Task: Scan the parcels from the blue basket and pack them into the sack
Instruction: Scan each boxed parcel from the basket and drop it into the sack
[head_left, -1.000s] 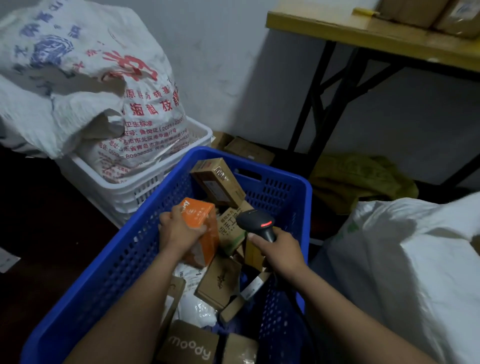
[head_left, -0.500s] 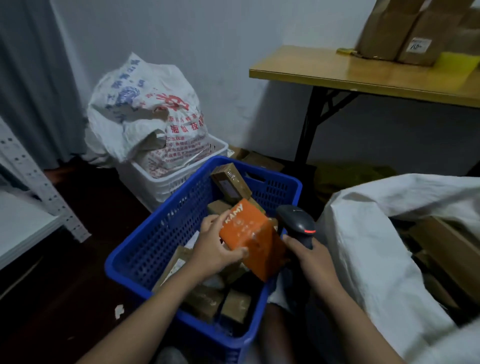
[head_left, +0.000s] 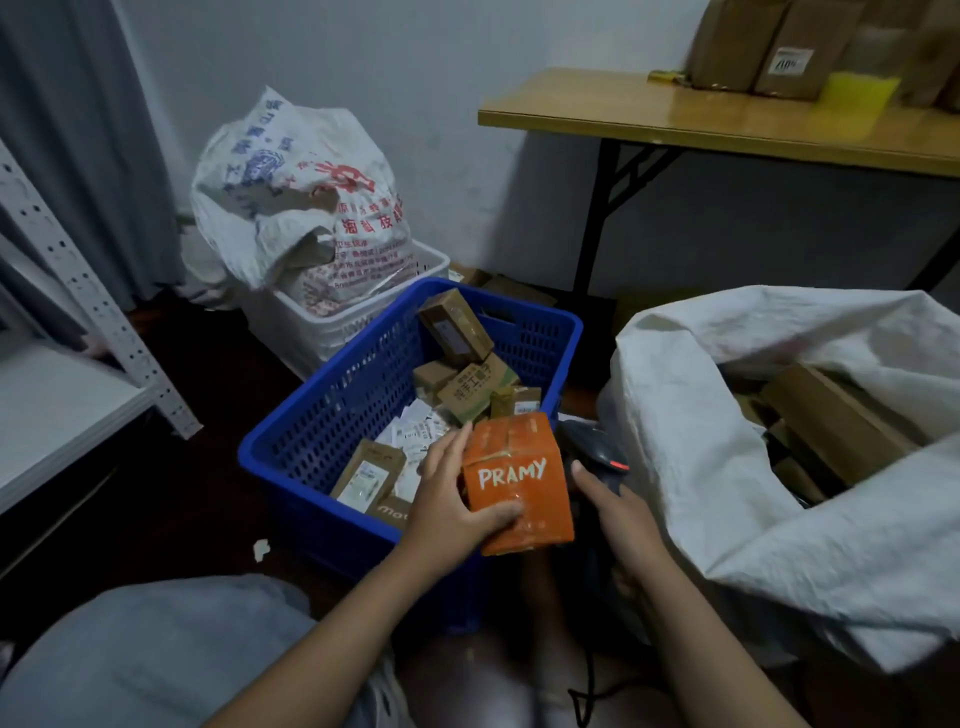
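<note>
My left hand (head_left: 457, 499) grips an orange box (head_left: 519, 480) marked PRAMY, held above the near right corner of the blue basket (head_left: 332, 410). Its lettered face points up at me. Just right of the box, my right hand (head_left: 618, 514) holds a black barcode scanner (head_left: 597, 452) with a small red light showing; the box hides part of it. Several brown and white parcels (head_left: 462, 374) lie in the basket. The open white sack (head_left: 727, 467) stands to the right, with brown boxes (head_left: 831, 426) inside it.
A white basket (head_left: 363, 322) holding a printed white bag (head_left: 301, 208) stands behind the blue basket. A wooden table (head_left: 727, 124) with cardboard boxes runs along the back right. A white metal shelf (head_left: 62, 395) is at the left. My knee (head_left: 156, 654) is at the bottom left.
My left hand lifted the orange box out of the basket and turned it, lettering up, toward the scanner. The view pulled back and swung right, bringing the sack's open mouth into sight.
</note>
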